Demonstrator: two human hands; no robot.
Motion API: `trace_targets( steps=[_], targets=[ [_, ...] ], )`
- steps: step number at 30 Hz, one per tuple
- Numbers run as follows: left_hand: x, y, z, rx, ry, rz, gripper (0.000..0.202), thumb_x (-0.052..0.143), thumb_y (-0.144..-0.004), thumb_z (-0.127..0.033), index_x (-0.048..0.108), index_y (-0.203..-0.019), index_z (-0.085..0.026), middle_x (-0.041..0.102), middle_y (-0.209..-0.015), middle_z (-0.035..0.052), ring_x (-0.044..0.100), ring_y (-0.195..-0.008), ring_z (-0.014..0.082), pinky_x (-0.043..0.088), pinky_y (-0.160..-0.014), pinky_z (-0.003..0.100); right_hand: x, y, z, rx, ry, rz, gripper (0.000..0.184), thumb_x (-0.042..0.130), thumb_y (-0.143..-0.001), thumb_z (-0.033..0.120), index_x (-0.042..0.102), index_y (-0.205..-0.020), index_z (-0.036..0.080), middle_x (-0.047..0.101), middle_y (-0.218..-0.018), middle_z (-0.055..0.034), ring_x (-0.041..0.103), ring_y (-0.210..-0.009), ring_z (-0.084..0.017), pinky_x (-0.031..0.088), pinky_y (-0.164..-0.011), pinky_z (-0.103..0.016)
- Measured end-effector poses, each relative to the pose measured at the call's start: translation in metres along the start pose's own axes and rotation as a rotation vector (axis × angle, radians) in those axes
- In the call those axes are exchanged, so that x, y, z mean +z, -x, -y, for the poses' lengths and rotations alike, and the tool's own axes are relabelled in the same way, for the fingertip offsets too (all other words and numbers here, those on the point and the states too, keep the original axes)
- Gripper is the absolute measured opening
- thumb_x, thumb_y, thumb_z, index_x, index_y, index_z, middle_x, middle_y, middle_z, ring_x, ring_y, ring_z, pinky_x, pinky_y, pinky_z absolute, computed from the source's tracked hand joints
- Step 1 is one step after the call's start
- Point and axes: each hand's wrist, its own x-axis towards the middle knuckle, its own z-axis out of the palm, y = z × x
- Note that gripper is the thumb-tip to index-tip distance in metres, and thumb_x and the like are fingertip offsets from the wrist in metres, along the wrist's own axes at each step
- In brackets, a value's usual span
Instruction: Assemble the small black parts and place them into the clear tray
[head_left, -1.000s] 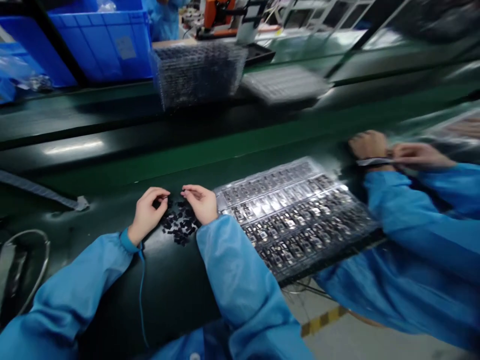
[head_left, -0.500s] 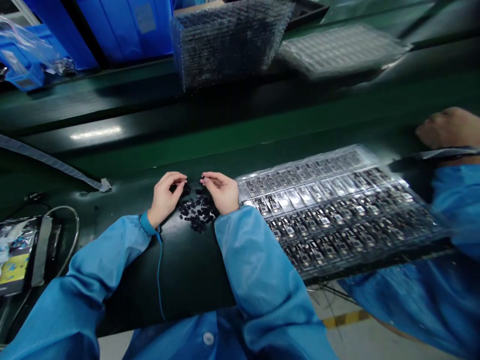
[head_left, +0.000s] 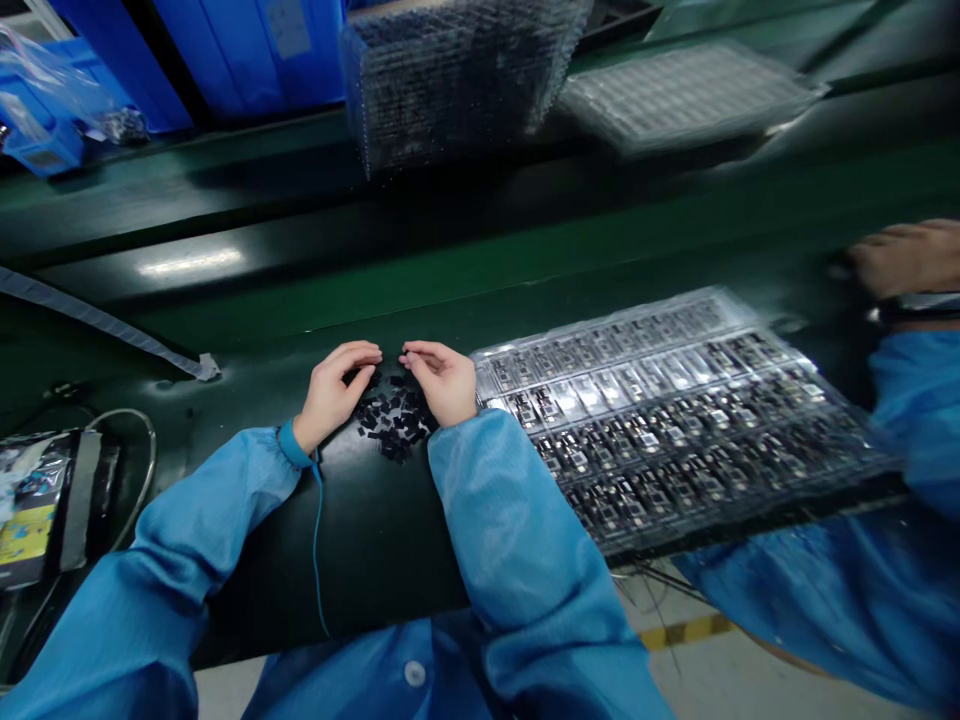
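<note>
A small heap of black parts (head_left: pixel 394 420) lies on the dark green bench between my two hands. My left hand (head_left: pixel 334 390) rests at the heap's left edge with its fingers curled and the fingertips pinched together at the top of the heap. My right hand (head_left: pixel 442 380) sits at the heap's right edge, fingers curled in a pinch that points toward the left hand. What each pinch holds is too small to make out. Both arms wear blue sleeves, and a blue cord (head_left: pixel 319 540) hangs from my left wrist.
A clear blister tray (head_left: pixel 675 420) filled with small components lies right of my hands. A co-worker's hand (head_left: pixel 904 260) and blue sleeve are at the far right. A stack of trays (head_left: pixel 457 75), another tray (head_left: pixel 690 95) and blue bins (head_left: pixel 247 50) stand beyond the belt. A foil bag (head_left: pixel 34 505) lies at the left.
The view dropped and settled over the bench. My fingertips have drawn a little closer together above the heap. The co-worker's hand shifted at the far right.
</note>
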Motion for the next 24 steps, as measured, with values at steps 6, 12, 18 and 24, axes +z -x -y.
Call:
trace_targets(
  steps=[6, 12, 18, 24],
  targets=[
    [-0.005, 0.000, -0.010, 0.119, -0.186, 0.166, 0.014, 0.065, -0.087, -0.028, 0.071, -0.099, -0.022, 0.072, -0.103, 0.0045, 0.063, -0.101, 0.0211, 0.049, -0.094, 0.041, 0.000, 0.000, 0.001, -0.020, -0.004, 0.006, 0.024, 0.073, -0.081, 0.037, 0.073, -0.095, 0.018, 0.076, -0.093, -0.0065, 0.075, -0.085, -0.022, 0.062, -0.083, -0.036],
    [-0.004, -0.001, -0.012, 0.188, -0.365, 0.393, 0.015, 0.073, -0.077, -0.029, 0.073, -0.092, -0.025, 0.067, -0.118, 0.0037, 0.050, -0.120, 0.0285, 0.035, -0.106, 0.050, 0.001, 0.001, 0.006, -0.015, 0.035, -0.005, 0.022, 0.071, -0.082, 0.036, 0.073, -0.094, 0.019, 0.076, -0.094, -0.0063, 0.075, -0.085, -0.022, 0.062, -0.082, -0.035],
    [-0.004, -0.002, -0.009, 0.198, -0.342, 0.411, 0.006, 0.069, -0.082, -0.029, 0.071, -0.083, -0.024, 0.067, -0.114, 0.0030, 0.052, -0.117, 0.0255, 0.036, -0.105, 0.046, 0.001, 0.001, 0.003, -0.024, 0.041, -0.004, 0.020, 0.070, -0.083, 0.035, 0.073, -0.094, 0.019, 0.076, -0.093, -0.0062, 0.075, -0.085, -0.021, 0.062, -0.082, -0.034],
    [-0.004, -0.001, -0.010, 0.091, -0.276, 0.226, 0.007, 0.064, -0.086, -0.026, 0.069, -0.083, -0.022, 0.067, -0.106, 0.0042, 0.058, -0.107, 0.0215, 0.042, -0.098, 0.041, 0.001, 0.001, 0.003, -0.021, 0.027, -0.002, 0.020, 0.071, -0.082, 0.034, 0.073, -0.094, 0.019, 0.076, -0.092, -0.0060, 0.075, -0.084, -0.022, 0.062, -0.082, -0.035]
  ],
)
